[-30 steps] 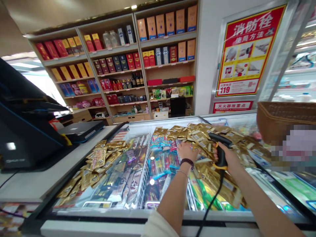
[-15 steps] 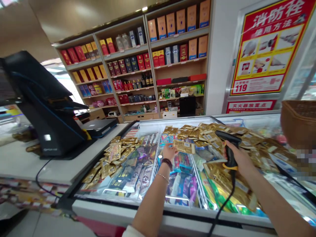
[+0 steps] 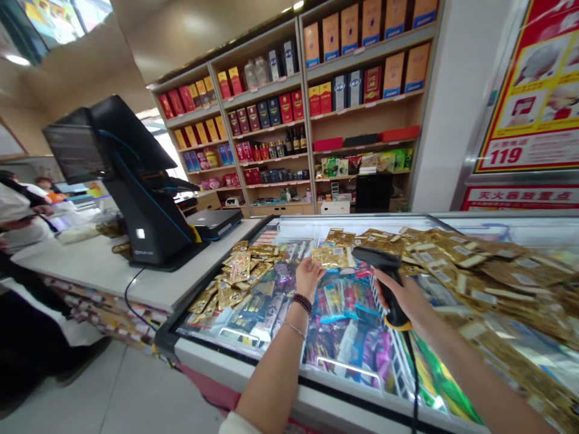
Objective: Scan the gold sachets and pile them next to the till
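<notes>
You pinch a gold packet (image 3: 332, 257) in your left hand (image 3: 309, 278), just over the shop freezer (image 3: 289, 386). Your right hand (image 3: 404, 300) is curled tight around a black barcode scanner (image 3: 391, 289), close by. More gold packets (image 3: 488, 277) lie in a big heap on the right, and blue packets (image 3: 337, 301) sit under your hands.

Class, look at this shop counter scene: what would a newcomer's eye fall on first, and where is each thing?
The heap of gold sachets spread across the right of the glass-topped freezer stands out first. At its edge, the right hand grips a black and yellow barcode scanner, while the left hand holds a gold sachet over the freezer. Behind, wooden shelves of boxes and bottles fill the wall.
</notes>
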